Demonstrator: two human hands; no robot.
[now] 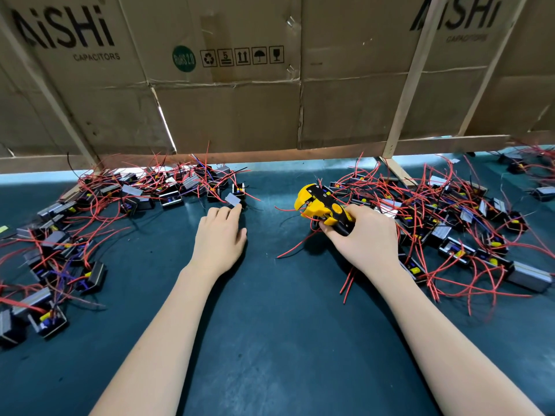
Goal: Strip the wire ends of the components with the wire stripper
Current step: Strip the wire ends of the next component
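Wire stripper (pixel 322 205) in R hand (pixel 365 235)

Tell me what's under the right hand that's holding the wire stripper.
Under the right hand, which grips the wire stripper, red wires trail out across the green mat. A dark component seems to sit beneath the stripper, but the hand covers most of it.

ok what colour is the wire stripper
Yellow and black, seen in the head view: the wire stripper has a yellow head and is held by the right hand.
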